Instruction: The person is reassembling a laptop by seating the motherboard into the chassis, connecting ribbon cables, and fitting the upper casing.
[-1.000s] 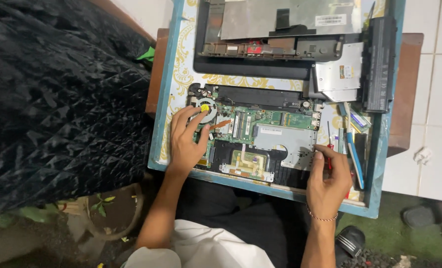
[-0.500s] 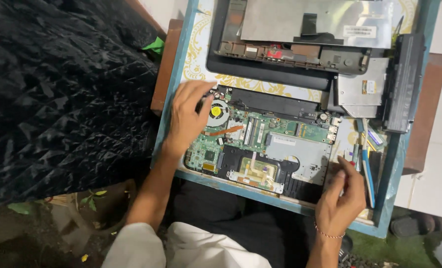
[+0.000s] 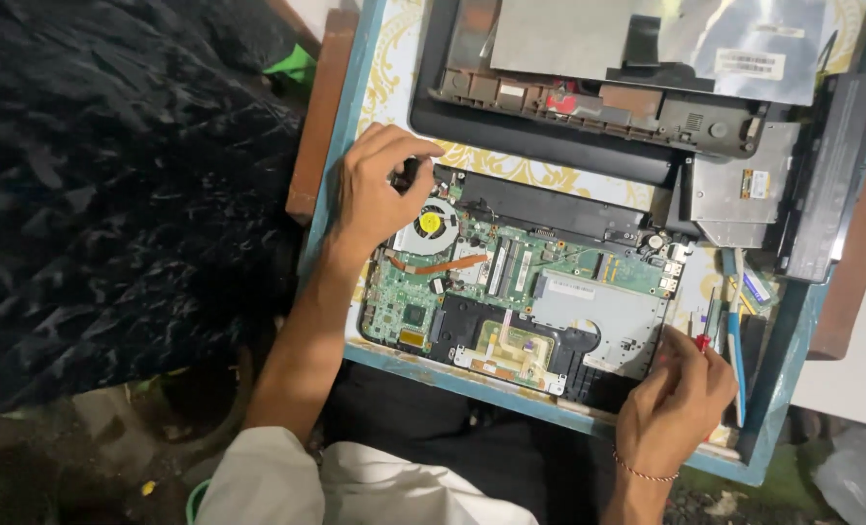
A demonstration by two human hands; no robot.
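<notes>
Mid-strip on the open laptop, centre frame: our left hand curls its fingers round the corner by the fan, gripping lightly. Our right hand, lower right, pinches a red screwdriver. Next, we judge, the tip needs seating squarely on a board screw.

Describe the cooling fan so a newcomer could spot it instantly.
Start at the opened laptop base with the green circuit board on the blue-rimmed tray. Go to the board's upper-left corner, just under the left hand. The round grey cooling fan sits there, the only circular part, with a yellow sticker on its hub.
</notes>
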